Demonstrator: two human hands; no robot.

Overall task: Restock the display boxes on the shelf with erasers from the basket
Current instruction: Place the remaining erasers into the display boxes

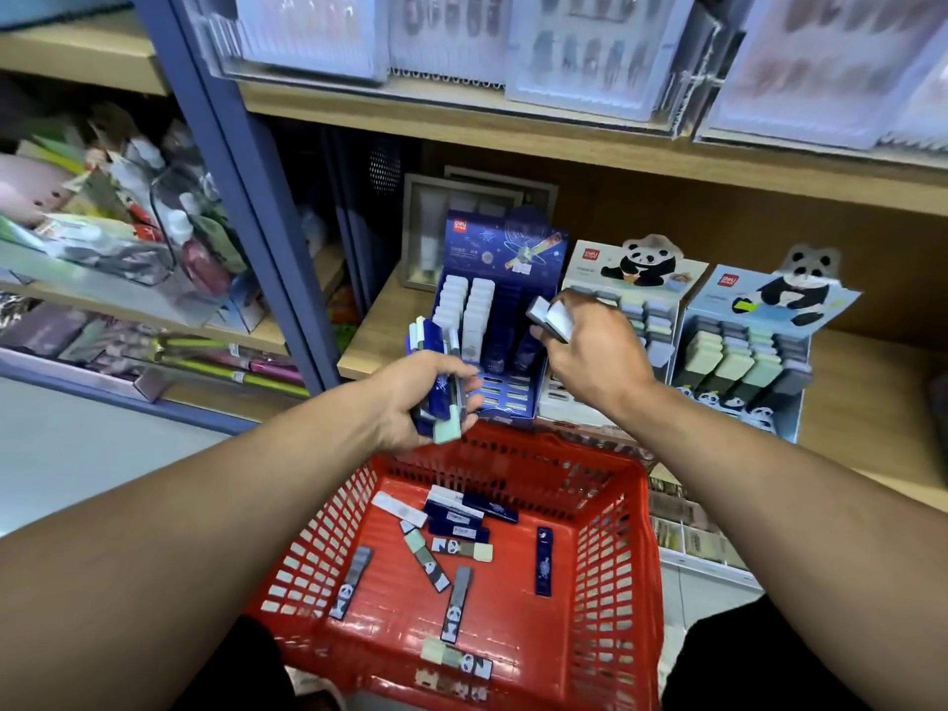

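Shelf [846, 372] of stationery display boxes [505, 320]

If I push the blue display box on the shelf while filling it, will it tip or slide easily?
The blue display box looks like thin card, so probably light and apt to slide on the smooth wooden shelf. Its tall back panel may make it tip backward. The panda box close beside it likely limits sideways movement.

A bundle of erasers [436, 372] is gripped in the left hand [410, 402] above the red basket [605, 556]. A grey eraser [551, 315] is pinched by the right hand [595, 351] in front of the blue display box [505, 259] on the shelf [872, 361]. Loose erasers [456, 536] are scattered in the basket.
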